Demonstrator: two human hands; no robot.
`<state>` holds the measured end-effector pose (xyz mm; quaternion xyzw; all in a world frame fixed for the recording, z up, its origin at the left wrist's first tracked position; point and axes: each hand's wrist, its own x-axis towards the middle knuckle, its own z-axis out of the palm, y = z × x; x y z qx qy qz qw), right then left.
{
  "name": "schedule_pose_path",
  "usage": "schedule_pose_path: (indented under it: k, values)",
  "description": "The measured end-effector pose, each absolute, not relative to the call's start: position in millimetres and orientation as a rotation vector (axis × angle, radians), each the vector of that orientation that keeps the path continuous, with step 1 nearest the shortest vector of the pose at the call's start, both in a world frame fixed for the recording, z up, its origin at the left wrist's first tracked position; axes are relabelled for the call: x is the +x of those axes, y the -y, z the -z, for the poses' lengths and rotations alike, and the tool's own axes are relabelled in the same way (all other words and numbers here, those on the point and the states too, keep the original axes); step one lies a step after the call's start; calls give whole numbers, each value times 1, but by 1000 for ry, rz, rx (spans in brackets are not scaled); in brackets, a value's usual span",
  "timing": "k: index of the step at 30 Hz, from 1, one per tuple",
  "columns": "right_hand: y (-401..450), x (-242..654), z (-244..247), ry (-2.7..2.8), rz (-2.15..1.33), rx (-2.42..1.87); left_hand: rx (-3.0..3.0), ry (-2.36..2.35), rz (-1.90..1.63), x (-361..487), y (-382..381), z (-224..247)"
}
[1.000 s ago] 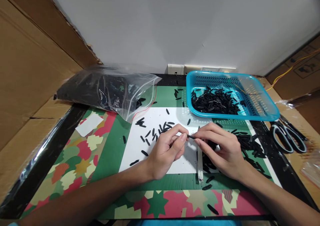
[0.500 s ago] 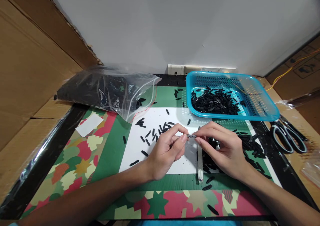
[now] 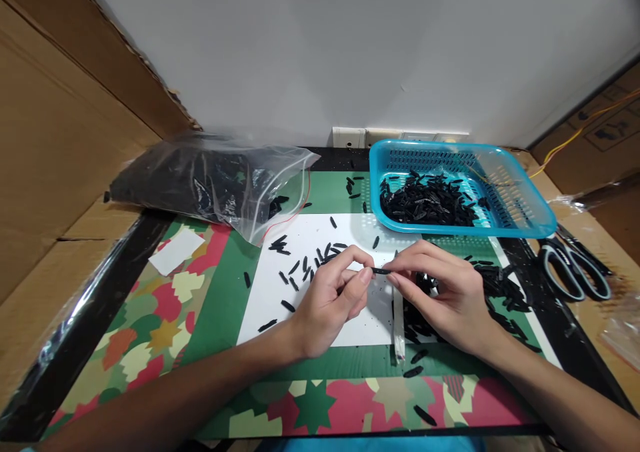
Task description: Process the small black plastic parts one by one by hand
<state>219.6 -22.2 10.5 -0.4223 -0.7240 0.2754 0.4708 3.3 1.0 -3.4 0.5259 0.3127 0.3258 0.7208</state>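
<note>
Between my two hands, above a white sheet (image 3: 370, 319), is a small, slim black plastic piece (image 3: 381, 271). My left hand (image 3: 333, 299) pinches its left end between thumb and index finger. The right end is pinched by the thumb and fingertips of my right hand (image 3: 443, 289). Several similar black pieces (image 3: 300, 269) lie scattered on the sheet left of my hands. A dense pile of them (image 3: 505, 289) spreads under and beside my right hand. Just left of that pile, a narrow whitish strip (image 3: 399, 325) lies lengthwise on the sheet.
A blue basket (image 3: 530, 222) holding many black pieces stands at the back right. Back left lies a clear zip bag (image 3: 200, 179) filled with black pieces. Scissors (image 3: 575, 272) rest at the right edge. A small white paper (image 3: 177, 251) lies on the patterned mat (image 3: 120, 332).
The black piece has been turned between my fingertips: its face with light marks showed before, and a darker side shows now. Both hands stay in nearly the same place.
</note>
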Motion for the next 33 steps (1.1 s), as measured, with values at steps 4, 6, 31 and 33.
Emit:
schedule_pose_path:
  k: [4,6,31,33]
  values:
    - [22,220,-10,1788,-648,-1032,1172,-696,-718,3,-1,3]
    - [23,220,-10,1797,-632,-1028,1177,-700,-715,3,-1,3]
    - [17,231,-10,2022,266,-1036,1194,-726,-612,1,0,-5]
    - [23,219,-7,2129,121,-900,1184,-706,-602,2,0,-3]
